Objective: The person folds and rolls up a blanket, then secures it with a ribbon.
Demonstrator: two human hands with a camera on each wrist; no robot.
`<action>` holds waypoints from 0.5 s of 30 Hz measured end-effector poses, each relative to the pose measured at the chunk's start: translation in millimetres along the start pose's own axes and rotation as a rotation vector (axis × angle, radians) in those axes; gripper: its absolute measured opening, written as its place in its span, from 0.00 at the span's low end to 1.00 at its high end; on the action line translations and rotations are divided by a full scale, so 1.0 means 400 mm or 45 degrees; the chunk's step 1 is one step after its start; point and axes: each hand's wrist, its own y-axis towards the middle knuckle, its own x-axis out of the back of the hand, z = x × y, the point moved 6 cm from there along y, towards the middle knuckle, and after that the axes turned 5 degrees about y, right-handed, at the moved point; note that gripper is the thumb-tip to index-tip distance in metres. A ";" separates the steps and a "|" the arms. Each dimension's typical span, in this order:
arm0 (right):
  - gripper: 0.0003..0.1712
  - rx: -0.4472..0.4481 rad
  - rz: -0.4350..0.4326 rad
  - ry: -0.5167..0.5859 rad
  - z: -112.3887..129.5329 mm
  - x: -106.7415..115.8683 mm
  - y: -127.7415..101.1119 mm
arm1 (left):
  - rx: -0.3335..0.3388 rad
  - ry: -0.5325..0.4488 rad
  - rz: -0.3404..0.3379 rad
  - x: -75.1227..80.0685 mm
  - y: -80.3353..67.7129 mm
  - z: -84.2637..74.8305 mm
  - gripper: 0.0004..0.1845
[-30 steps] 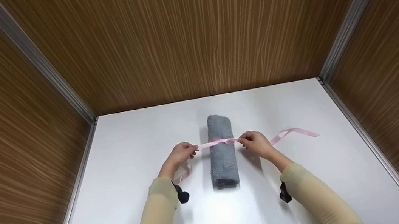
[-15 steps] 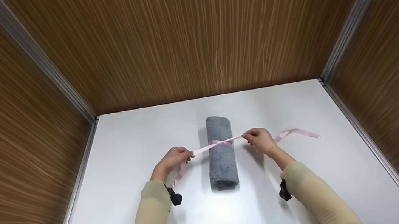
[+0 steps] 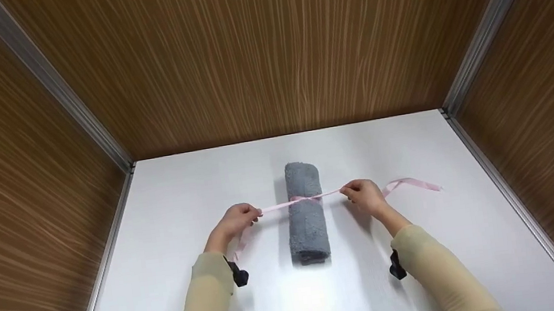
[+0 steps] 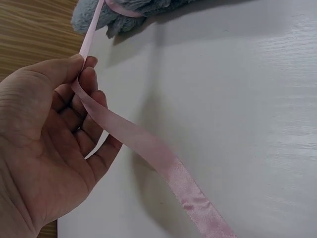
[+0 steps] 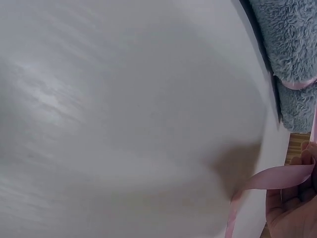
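Note:
A grey, fluffy rolled towel (image 3: pixel 308 231) lies lengthwise on the white table, with a pink ribbon (image 3: pixel 278 206) wrapped around its middle and crossed on top. To the left of the roll, my left hand (image 3: pixel 236 219) pinches one length of the ribbon between thumb and fingers. A loose end (image 4: pixel 168 163) trails down past the palm in the left wrist view. On the other side my right hand (image 3: pixel 365 196) pinches the opposite length, drawn thin and straight. Its loose end (image 3: pixel 412 182) lies on the table at the right. The right wrist view shows only part of the right hand (image 5: pixel 294 208).
The white table (image 3: pixel 165 190) is enclosed by a wood-grain back panel (image 3: pixel 265 56) and side panels. Metal rails (image 3: pixel 518 205) run along the side edges. A black wrist device (image 3: pixel 239 275) sits at each sleeve cuff.
Both hands have moved apart, the left one farther to the left and slightly nearer, the right one slightly right. The ribbon between them has narrowed at the crossing. The towel has shifted slightly left.

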 end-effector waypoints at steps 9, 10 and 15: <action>0.13 0.005 -0.045 -0.083 -0.013 0.007 0.001 | 0.041 0.042 0.002 0.014 -0.005 0.014 0.16; 0.13 0.006 -0.046 -0.086 -0.013 0.006 0.001 | 0.037 0.046 0.006 0.014 -0.005 0.015 0.16; 0.13 0.027 -0.021 -0.074 -0.012 0.001 -0.002 | 0.020 0.090 0.024 0.013 -0.004 0.019 0.16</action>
